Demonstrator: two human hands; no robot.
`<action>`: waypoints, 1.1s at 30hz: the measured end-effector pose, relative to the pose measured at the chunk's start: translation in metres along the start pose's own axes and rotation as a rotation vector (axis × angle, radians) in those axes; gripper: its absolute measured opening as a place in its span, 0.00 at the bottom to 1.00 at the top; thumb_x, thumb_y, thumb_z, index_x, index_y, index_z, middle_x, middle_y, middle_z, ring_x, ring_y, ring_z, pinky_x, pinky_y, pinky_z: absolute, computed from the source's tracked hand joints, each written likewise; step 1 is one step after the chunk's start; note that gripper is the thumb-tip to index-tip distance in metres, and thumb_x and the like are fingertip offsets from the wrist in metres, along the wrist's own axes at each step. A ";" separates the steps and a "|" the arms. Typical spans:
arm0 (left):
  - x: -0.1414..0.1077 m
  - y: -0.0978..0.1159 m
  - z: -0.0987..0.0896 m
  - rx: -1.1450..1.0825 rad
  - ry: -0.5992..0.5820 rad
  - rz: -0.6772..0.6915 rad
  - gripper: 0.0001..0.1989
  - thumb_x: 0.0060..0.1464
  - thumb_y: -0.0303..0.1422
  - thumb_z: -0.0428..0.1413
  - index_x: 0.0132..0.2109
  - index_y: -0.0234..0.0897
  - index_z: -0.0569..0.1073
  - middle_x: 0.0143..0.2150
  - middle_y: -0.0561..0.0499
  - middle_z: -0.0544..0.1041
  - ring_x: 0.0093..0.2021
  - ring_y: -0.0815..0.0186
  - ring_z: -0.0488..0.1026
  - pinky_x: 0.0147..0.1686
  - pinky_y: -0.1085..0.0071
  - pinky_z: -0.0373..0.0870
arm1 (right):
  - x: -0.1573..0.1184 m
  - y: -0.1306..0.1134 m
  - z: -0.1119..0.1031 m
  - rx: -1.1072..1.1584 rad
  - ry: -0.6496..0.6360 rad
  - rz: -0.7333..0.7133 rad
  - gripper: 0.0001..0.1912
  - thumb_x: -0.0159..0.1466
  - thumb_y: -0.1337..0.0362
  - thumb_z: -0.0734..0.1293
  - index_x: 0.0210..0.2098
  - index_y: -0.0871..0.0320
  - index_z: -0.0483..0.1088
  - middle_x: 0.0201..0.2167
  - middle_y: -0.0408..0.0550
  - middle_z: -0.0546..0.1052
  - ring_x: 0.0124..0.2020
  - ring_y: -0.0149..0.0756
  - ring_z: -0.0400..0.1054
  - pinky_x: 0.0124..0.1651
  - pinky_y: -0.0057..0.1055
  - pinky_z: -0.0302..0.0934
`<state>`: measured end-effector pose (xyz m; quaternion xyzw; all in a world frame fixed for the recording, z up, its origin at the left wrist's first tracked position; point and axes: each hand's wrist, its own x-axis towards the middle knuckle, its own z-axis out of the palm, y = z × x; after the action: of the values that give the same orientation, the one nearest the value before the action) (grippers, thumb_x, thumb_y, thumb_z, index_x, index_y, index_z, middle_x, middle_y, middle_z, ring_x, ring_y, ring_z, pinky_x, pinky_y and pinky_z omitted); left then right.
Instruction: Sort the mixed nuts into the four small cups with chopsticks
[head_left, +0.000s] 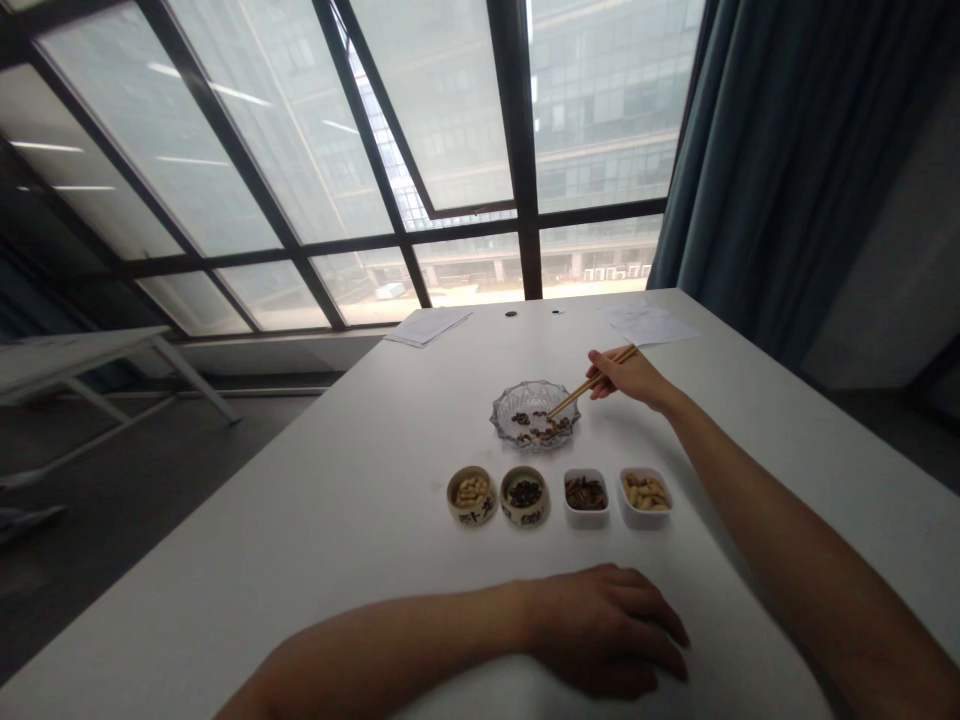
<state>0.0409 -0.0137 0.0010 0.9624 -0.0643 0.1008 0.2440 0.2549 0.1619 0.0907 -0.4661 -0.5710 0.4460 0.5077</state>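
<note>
My right hand (626,378) grips a pair of wooden chopsticks (589,387), whose tips reach into a scalloped clear glass bowl (501,420). Small dark and reddish-brown pieces (551,432) are scattered over the bowl's bottom. Whether the tips pinch a piece is too small to tell. Flat on the table near me lies my left hand (611,630), fingers stretched out and holding nothing. Between my hands stands a row of small containers: a round pot (471,522) with peanuts, another round pot (525,520) with black pieces, a white square tub (587,518) with brown strips, and a white tub (646,520) with pale tan pieces.
The white table (360,500) extends toward the windows. Paper sheets (429,325) lie at its far left, more papers (651,325) at the far right. A blue curtain (750,180) hangs on the right. Another table (82,355) stands at left.
</note>
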 end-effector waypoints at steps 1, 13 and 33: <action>0.000 0.000 0.000 0.001 -0.006 -0.003 0.19 0.65 0.40 0.51 0.54 0.34 0.77 0.60 0.44 0.77 0.62 0.60 0.72 0.70 0.65 0.61 | 0.000 0.000 0.000 -0.004 0.008 0.001 0.28 0.62 0.43 0.75 0.24 0.64 0.76 0.19 0.57 0.79 0.17 0.38 0.77 0.18 0.23 0.71; -0.001 0.001 0.001 0.005 0.016 0.002 0.20 0.66 0.40 0.49 0.54 0.34 0.78 0.60 0.45 0.76 0.61 0.61 0.72 0.70 0.67 0.60 | 0.006 0.012 0.002 -0.084 0.061 -0.072 0.33 0.63 0.37 0.71 0.22 0.62 0.74 0.14 0.54 0.76 0.13 0.35 0.72 0.14 0.23 0.65; 0.000 0.002 -0.002 0.011 -0.019 -0.015 0.19 0.65 0.40 0.50 0.55 0.35 0.77 0.61 0.45 0.76 0.62 0.60 0.71 0.71 0.66 0.60 | 0.004 -0.001 -0.008 0.023 0.115 -0.197 0.35 0.60 0.33 0.70 0.21 0.62 0.74 0.15 0.54 0.76 0.11 0.32 0.68 0.13 0.24 0.60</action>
<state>0.0407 -0.0139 0.0038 0.9651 -0.0586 0.0902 0.2388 0.2626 0.1662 0.0926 -0.4265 -0.5787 0.3729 0.5866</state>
